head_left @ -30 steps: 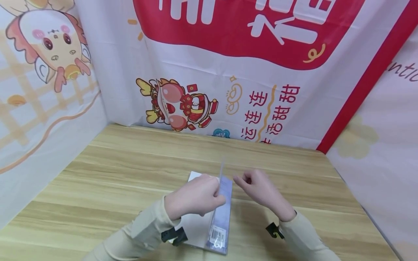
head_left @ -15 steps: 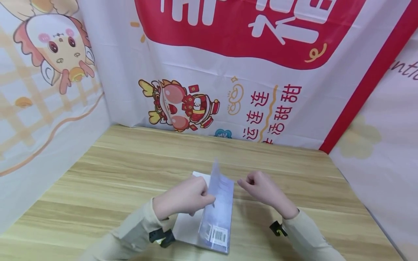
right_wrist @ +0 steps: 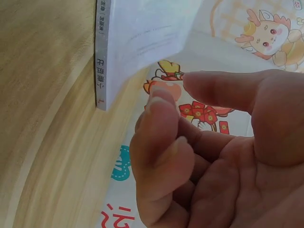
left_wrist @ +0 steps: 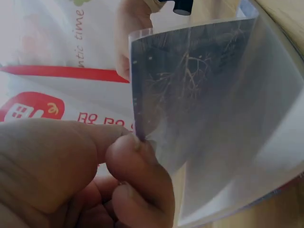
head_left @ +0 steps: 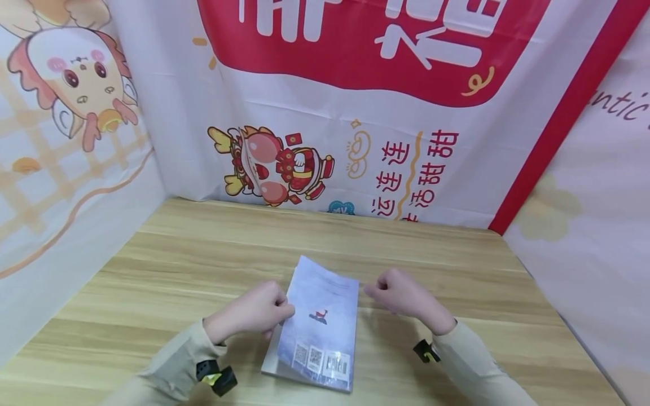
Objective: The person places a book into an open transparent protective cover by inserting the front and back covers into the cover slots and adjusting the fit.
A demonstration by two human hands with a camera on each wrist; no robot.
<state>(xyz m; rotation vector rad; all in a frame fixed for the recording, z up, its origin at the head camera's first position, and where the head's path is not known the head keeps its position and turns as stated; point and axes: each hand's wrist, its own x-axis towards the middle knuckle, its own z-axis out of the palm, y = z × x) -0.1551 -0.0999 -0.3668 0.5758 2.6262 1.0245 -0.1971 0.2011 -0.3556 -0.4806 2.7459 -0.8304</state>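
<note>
A thin book (head_left: 342,332) with a pale blue cover lies on the wooden table in the head view, its white block of pages showing along the left side. Between thumb and finger, my left hand (head_left: 251,310) pinches the free left edge of the cover. That cover is raised and bowed; in the left wrist view its inner side (left_wrist: 190,71) shows dark, with a pale bare tree. My right hand (head_left: 408,299) is just right of the book, fingers loosely curled, holding nothing. The right wrist view shows its thumb and fingertips apart, near the book's spine (right_wrist: 101,71).
The wooden table (head_left: 203,248) extends around the book on all sides. Behind it hangs a white cloth (head_left: 315,101) with red print and a cartoon dragon. Further printed cloths enclose the left and right sides. A black strap mount (head_left: 215,378) sits on the left wrist.
My left hand has moved left and slightly toward me, bringing the cover from nearly upright down over the pages. A small red figure and square codes now show. My right hand has barely moved.
</note>
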